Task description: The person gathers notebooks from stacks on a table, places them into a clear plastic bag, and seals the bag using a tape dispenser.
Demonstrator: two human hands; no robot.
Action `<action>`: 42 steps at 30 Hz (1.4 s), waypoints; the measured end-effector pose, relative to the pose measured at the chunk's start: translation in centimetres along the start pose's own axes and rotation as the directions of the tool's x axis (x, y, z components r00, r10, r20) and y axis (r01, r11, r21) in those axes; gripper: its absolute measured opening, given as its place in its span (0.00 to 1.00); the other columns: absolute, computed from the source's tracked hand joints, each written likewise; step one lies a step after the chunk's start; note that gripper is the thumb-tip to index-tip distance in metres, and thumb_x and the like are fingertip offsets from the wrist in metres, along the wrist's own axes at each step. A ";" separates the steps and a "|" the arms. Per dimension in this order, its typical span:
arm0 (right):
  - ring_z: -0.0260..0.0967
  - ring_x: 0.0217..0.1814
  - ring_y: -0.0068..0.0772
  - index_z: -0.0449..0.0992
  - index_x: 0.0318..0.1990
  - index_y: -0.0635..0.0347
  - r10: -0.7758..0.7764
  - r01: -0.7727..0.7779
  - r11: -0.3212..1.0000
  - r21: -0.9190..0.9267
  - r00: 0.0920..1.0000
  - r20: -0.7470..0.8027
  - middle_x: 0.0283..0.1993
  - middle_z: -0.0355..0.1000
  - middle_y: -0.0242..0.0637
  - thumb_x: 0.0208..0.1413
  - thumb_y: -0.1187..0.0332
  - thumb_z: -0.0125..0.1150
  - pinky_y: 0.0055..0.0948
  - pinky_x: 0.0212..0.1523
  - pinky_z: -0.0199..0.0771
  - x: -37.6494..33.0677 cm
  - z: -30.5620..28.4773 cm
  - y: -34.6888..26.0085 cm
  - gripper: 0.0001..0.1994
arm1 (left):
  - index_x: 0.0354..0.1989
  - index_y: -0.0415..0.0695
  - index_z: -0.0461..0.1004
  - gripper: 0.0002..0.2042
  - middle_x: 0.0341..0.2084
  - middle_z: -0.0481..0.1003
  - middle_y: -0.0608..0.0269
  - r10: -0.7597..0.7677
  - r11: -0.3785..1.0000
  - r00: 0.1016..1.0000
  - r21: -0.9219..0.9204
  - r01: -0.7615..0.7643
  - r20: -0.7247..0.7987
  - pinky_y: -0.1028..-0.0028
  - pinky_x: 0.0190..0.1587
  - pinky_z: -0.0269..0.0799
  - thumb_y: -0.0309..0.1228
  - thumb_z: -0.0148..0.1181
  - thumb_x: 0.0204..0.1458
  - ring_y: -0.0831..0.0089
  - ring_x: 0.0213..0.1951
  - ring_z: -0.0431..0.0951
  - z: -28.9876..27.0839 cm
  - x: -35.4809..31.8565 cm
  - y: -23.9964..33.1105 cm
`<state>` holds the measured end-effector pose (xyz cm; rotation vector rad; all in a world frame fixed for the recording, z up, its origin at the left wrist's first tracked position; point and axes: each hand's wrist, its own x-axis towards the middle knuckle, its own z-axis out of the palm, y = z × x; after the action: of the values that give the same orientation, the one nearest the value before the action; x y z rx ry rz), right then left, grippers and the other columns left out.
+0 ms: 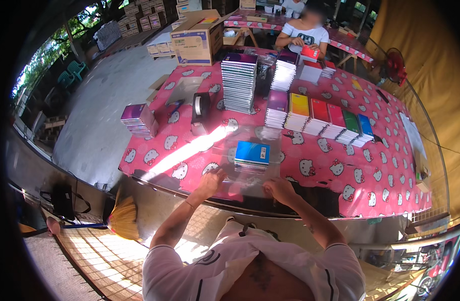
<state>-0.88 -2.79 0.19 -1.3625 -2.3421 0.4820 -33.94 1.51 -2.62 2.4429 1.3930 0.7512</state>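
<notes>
A small stack of spiral notebooks with a blue cover [252,151] lies on a sheet of clear plastic [247,186] at the table's near edge. My left hand [213,180] is closed at the plastic's near left side, its fingers bent. Across from it, my right hand [280,190] pinches the near right side of the same plastic. Neither hand touches the notebooks. Just beyond the stack stands a row of notebook piles, with purple [277,108], yellow [298,111], red, pink, green and blue [364,129] covers.
A tall notebook stack [239,83], a black tape dispenser [200,113] and a purple-topped pile [138,120] stand on the pink patterned tablecloth [315,168]. Behind are a cardboard box [195,45] and a person [305,35] handling red notebooks. A broom [124,218] lies below left.
</notes>
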 end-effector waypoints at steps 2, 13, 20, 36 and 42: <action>0.78 0.37 0.44 0.80 0.42 0.59 0.074 -0.065 0.990 0.124 0.995 -0.064 0.37 0.80 0.41 0.59 0.64 0.63 0.37 0.37 0.77 -0.2 -1.1 0.5 0.10 | 0.38 0.42 0.76 0.07 0.35 0.78 0.50 -0.048 0.998 0.996 -0.032 0.046 -0.071 0.55 0.39 0.73 0.31 0.60 0.57 0.48 0.37 0.78 -0.3 0.9 1.1; 0.53 0.73 0.44 0.66 0.65 0.52 -0.137 0.058 0.975 -0.215 0.918 -0.372 0.72 0.54 0.41 0.57 0.62 0.63 0.55 0.66 0.56 6.3 2.0 -3.2 0.28 | 0.42 0.34 0.76 0.17 0.30 0.79 0.60 -0.252 0.792 0.950 -0.526 0.311 0.183 0.69 0.42 0.74 0.40 0.61 0.61 0.69 0.33 0.78 -1.2 12.2 -4.1; 0.55 0.72 0.43 0.62 0.69 0.53 0.014 -0.097 0.956 -0.277 0.958 -0.285 0.70 0.59 0.40 0.56 0.54 0.62 0.53 0.69 0.55 7.6 4.6 -5.4 0.34 | 0.40 0.36 0.77 0.16 0.28 0.78 0.60 -0.292 0.535 0.878 -0.696 0.478 0.379 0.72 0.36 0.75 0.40 0.60 0.61 0.72 0.32 0.79 -3.0 16.6 -6.7; 0.58 0.70 0.42 0.67 0.65 0.53 0.096 -0.171 0.955 -0.244 0.951 -0.292 0.68 0.61 0.39 0.50 0.62 0.65 0.53 0.68 0.56 8.0 4.2 -5.9 0.32 | 0.36 0.42 0.76 0.07 0.37 0.77 0.50 0.384 0.911 0.918 0.119 -0.394 0.097 0.51 0.46 0.72 0.28 0.62 0.48 0.50 0.42 0.79 5.8 27.0 -2.4; 0.58 0.70 0.42 0.67 0.64 0.52 0.079 -0.162 0.956 -0.246 0.945 -0.316 0.67 0.62 0.38 0.50 0.64 0.65 0.53 0.68 0.56 8.0 4.5 -6.1 0.31 | 0.36 0.45 0.77 0.08 0.35 0.79 0.55 0.249 0.968 0.933 -0.043 -0.247 0.261 0.52 0.45 0.72 0.33 0.63 0.49 0.53 0.41 0.80 3.7 26.6 -1.6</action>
<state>-11.23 0.96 0.46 -1.5828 -2.1321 -0.0217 -22.04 25.18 2.07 2.6255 0.9938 0.4538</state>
